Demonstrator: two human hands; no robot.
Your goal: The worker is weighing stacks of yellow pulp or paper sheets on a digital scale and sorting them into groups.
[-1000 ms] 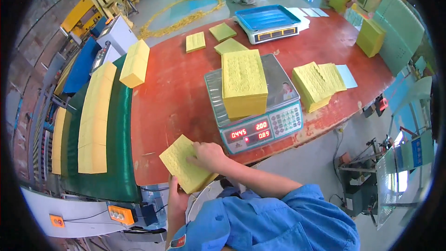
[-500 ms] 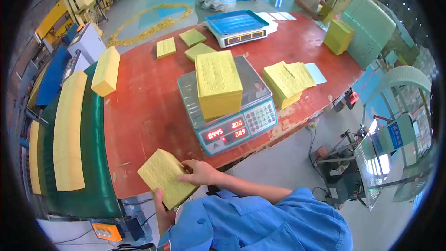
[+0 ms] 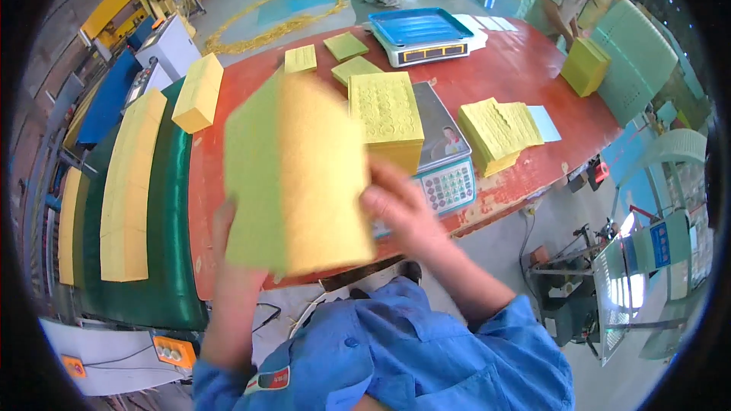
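Note:
A thick stack of yellow paper sheets (image 3: 324, 183) is held up in front of me, blurred by motion, with a greenish face on the left and a bright yellow one on the right. My left hand (image 3: 232, 247) grips its lower left side, the fingers partly hidden. At its right edge my right hand (image 3: 400, 202) is closed, pressing with thumb and fingers. Behind it, another yellow stack with an embossed wavy top (image 3: 386, 110) rests on an electronic weighing scale (image 3: 449, 183). The held stack and my right hand cover most of the scale's display.
The red table (image 3: 525, 68) also bears a second scale with a blue tray (image 3: 420, 27), loose yellow pads (image 3: 346, 47) and an uneven yellow stack (image 3: 495, 133). Long yellow blocks (image 3: 133, 190) lie on a green conveyor (image 3: 169, 205). A person (image 3: 560, 4) works at the far right.
Both hands have lifted the paper stack from the table's near edge and turned it, bringing it up in front of the scale. My view has shifted slightly.

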